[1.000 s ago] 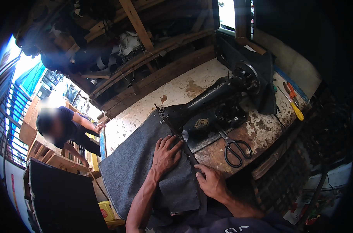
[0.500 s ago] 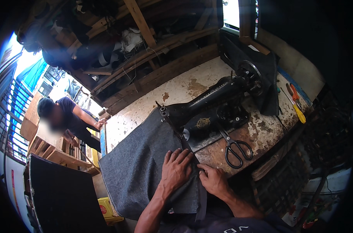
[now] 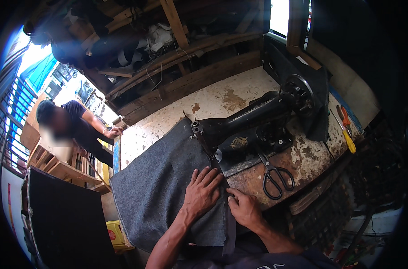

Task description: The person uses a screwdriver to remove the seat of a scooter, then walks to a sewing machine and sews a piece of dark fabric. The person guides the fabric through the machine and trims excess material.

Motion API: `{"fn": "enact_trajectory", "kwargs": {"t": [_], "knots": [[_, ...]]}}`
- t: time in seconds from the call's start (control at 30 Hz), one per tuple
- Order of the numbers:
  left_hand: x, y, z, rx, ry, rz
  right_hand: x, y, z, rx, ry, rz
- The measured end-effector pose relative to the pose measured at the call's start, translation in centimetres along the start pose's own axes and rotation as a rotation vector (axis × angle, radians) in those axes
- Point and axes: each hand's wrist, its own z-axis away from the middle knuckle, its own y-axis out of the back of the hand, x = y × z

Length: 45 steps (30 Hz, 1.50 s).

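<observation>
A large dark grey cloth lies on the sewing table and hangs over its near edge. Its right edge runs under the needle end of a black sewing machine. My left hand rests flat on the cloth just in front of the needle area, fingers stretched forward and slightly apart. Beside it, my right hand is closed at the cloth's right edge, with thumb and forefinger on a dark strip along that edge. Whatever lies under the curled fingers is hidden.
Black-handled scissors lie right of the machine. A yellow-handled screwdriver and an orange-handled tool lie at the table's right end. Dark cloth drapes behind the handwheel. Another person leans at the left end, one hand on the table.
The view has shifted slightly, so the machine and tools appear further right and lower. Both my hands keep nearly the same place on the cloth.
</observation>
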Motion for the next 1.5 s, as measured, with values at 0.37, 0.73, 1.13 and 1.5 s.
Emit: {"fn": "enact_trajectory", "kwargs": {"t": [0.37, 0.73, 1.13, 1.5], "knots": [[-2.1, 0.8, -1.7, 0.025, -0.033, 0.028, 0.3, -1.6, -1.8, -0.018, -0.017, 0.019], [-4.1, 1.0, -3.0, 0.062, -0.081, 0.006, -0.6, -1.8, -3.0, -0.007, -0.014, 0.015], [-5.1, 0.3, -3.0, 0.176, -0.244, -0.021, -0.4, -0.7, -3.5, -0.001, -0.052, -0.021], [-3.4, 1.1, -2.4, 0.061, -0.080, -0.043, 1.0, -0.7, -4.0, -0.058, 0.159, 0.186]]}}
